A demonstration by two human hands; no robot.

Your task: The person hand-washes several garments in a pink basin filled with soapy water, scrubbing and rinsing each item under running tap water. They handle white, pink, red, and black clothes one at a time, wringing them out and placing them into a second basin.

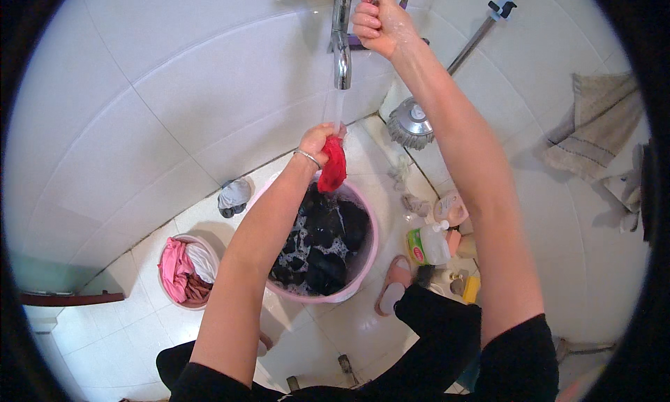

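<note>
Under the chrome faucet spout (342, 69), my left hand (318, 142) grips a wet red cloth (334, 166). Water runs from the spout onto that hand and the cloth, which hangs over the back rim of a pink basin (372, 245). Dark clothes (327, 226) lie in sudsy water inside the basin. My right hand (382, 22) is raised at the top, right of the spout, with its fingers curled at the faucet's handle, which is mostly hidden by the hand and the picture's edge.
A small pink basin (163, 287) with pink, white and brown clothes stands left. Grey and dark cloth (234, 195) lies by the wall. At right are a mop head (411, 123), a clear pump bottle (434, 243), a yellow item (471, 289) and a hanging towel (591, 124).
</note>
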